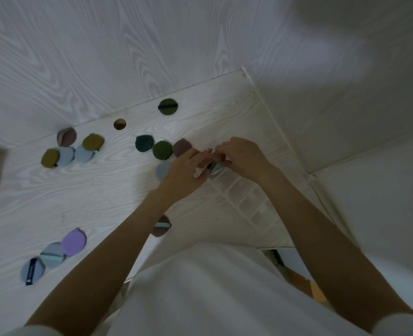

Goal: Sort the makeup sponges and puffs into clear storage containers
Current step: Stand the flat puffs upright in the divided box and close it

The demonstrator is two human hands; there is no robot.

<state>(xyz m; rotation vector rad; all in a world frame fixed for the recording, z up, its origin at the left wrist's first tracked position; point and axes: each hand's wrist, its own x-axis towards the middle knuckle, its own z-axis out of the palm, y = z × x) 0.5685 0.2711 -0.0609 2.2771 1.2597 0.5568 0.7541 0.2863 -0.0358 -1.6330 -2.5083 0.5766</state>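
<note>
My white shirt (pixel 200 287) fills the near edge. My left hand (pixel 188 170) pinches something pale pink; my right hand (pixel 243 155) curls its fingers (pixel 221 156) around a pale teal puff (pixel 216 169), both over the clear container (pixel 249 190) at the desk's (pixel 91 195) right end. I judge sorting barely begun: its compartments look nearly empty, and I count some sixteen puffs (pixel 162 150) loose on the desk.
</note>
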